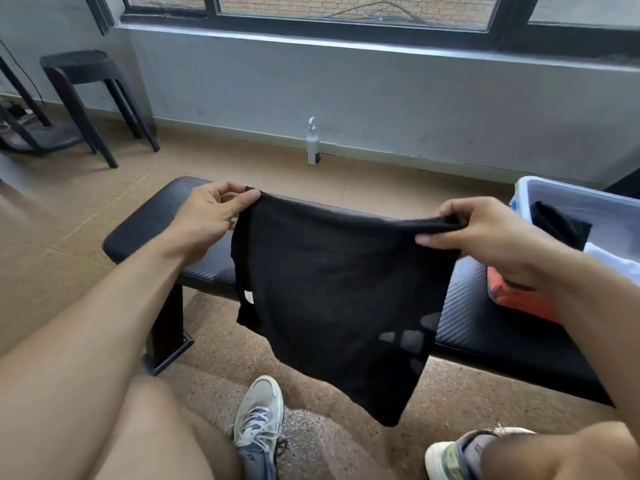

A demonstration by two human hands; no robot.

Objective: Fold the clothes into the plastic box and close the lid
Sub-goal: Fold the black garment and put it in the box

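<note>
Fingers (242, 197) of both hands pinch the shorts' (332, 299) top edge, hung above the table (485, 327). Folding underway; next, halve them, then box (575, 199) beside.

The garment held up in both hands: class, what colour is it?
Black, with faint grey markings near its lower right; the garment shows in the head view.

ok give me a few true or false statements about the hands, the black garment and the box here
1. Both hands, left hand and right hand, hold the black garment by its top edge. True.
2. The garment lies flat on the bench. False: it hangs in the air in front of it.
3. The box is shut. False: it is open, with clothes inside.
4. A bottle stands on the floor by the wall. True.
5. The stool is white. False: it is black.
</note>
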